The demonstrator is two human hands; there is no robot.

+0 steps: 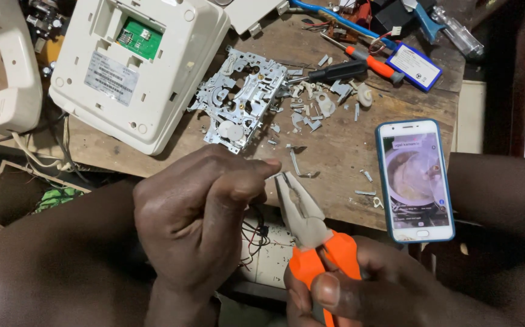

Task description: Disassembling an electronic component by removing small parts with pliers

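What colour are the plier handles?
Orange, on the pliers in the right hand; head view.

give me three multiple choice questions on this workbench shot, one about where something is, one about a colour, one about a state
1. Where does the phone lie?
A. right of the pliers
B. on the white casing
C. under the handset

2. What colour are the handles of the pliers?
A. blue
B. orange
C. green

3. What is the phone's screen doing?
A. dark
B. cracked
C. lit with a picture

Answers: 1 A, it rests on the table edge, right of the pliers in the right hand. 2 B, the grips show bright orange. 3 C, the screen shows an image.
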